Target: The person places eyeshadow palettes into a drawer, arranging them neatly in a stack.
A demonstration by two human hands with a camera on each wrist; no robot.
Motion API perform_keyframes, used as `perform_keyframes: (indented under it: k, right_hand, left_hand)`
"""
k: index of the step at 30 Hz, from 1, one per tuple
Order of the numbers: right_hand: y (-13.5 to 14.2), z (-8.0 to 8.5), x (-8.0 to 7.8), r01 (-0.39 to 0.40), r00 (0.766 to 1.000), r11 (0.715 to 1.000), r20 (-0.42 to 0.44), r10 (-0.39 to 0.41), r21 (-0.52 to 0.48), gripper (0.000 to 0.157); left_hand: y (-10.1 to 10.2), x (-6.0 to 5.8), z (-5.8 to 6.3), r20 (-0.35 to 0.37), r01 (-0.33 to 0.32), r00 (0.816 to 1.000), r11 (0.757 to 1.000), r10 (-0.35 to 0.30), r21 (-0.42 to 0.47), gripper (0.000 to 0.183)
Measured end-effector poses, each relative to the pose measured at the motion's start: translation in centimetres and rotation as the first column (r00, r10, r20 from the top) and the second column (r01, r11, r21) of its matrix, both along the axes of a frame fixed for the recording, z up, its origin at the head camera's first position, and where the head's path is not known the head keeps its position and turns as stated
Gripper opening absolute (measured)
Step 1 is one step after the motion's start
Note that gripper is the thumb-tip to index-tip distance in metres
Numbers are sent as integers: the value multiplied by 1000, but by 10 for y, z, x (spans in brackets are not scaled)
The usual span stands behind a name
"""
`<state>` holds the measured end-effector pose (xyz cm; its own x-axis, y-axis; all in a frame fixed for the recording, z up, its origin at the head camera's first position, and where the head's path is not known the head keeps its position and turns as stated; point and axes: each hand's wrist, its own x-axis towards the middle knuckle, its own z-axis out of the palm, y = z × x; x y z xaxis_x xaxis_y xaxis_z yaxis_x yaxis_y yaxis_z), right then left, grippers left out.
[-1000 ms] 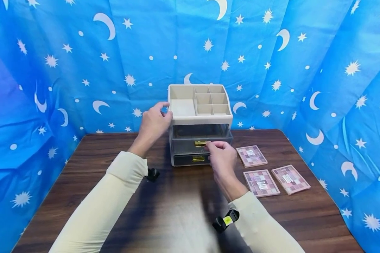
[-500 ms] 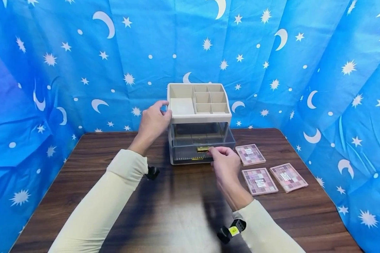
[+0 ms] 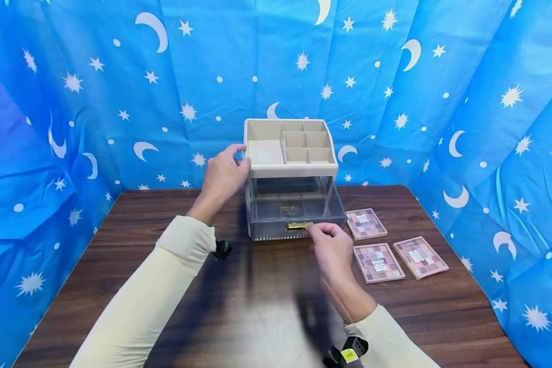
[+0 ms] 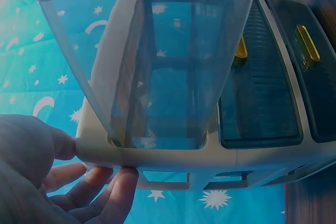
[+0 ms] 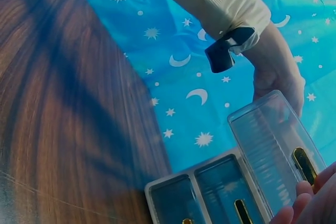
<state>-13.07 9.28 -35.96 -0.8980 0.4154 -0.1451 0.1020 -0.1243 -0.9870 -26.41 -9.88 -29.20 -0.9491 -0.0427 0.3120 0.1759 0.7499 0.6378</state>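
Note:
A cream cosmetics organizer (image 3: 291,170), with compartments on top, stands at the back of the table. Its upper clear grey drawer (image 3: 269,230) is pulled well out and looks bare inside. My right hand (image 3: 333,250) pinches the right end of that drawer's gold handle (image 3: 296,226); the right wrist view shows its fingers (image 5: 300,203) by the handle. On the organizer's left side, my left hand (image 3: 225,171) holds the upper edge between thumb and fingers. The left wrist view has this hand (image 4: 68,182) at the cream frame, with two closed drawers (image 4: 262,98) beyond the extended one.
Three pinkish eyeshadow palettes lie right of the organizer: one near it (image 3: 367,224), one in front (image 3: 379,262), one farther right (image 3: 420,257). Dark wood table (image 3: 257,317) extends toward me. A blue star-and-moon cloth (image 3: 188,76) hangs behind and at both sides.
My right hand has drawn the upper drawer farther out toward me, and slightly rightward in view. The left hand stays at the organizer's edge. The palettes have not moved.

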Motion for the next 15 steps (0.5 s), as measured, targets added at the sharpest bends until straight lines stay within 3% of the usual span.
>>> perform_keyframes:
  k: [15]
  right_hand:
    - [2, -6, 4, -10, 1000, 1000, 12, 10, 6, 12]
  left_hand:
    - [1, 2, 1, 9, 1, 1000, 1000, -1, -4, 44]
